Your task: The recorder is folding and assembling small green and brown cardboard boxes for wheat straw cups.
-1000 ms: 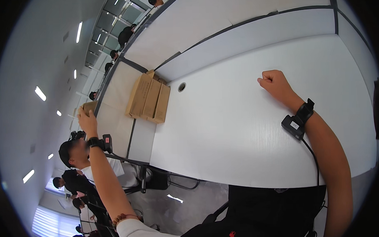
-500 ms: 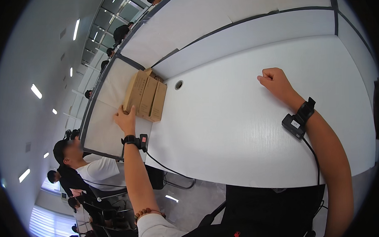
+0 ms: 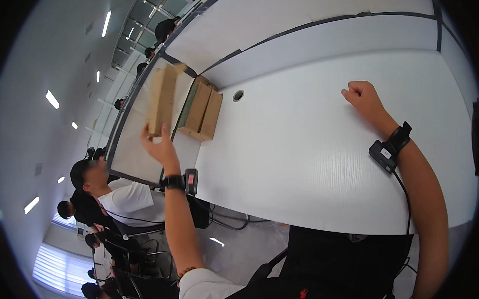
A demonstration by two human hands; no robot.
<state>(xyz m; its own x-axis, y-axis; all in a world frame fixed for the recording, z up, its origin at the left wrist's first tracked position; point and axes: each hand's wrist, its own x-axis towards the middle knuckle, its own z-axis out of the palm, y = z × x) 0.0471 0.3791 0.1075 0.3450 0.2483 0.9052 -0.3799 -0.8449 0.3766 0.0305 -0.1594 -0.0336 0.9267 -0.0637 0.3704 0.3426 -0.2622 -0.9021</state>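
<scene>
A flat brown cardboard box (image 3: 164, 97), slightly blurred and with a flap sticking out at its far end, is held up by its near end. My left hand (image 3: 161, 144) grips it between thumb and fingers, apart from the other boxes. Two more cardboard boxes (image 3: 202, 111) stand side by side in the desk's far left corner, with another brown piece partly hidden behind them. Over the right part of the white desk (image 3: 292, 142), my right hand (image 3: 367, 100) is closed in a fist, and nothing shows in it.
A grey-framed partition (image 3: 309, 33) runs along the desk's back and left sides. A round cable hole (image 3: 238, 96) sits near the boxes. A person in a white shirt (image 3: 128, 203) sits close on the left. Cables hang from the black wrist devices (image 3: 385, 154).
My left hand has lifted one box up and away from the row, uncovering the side of the boxes behind it. My right fist stays closed; the whole view has shifted slightly.
</scene>
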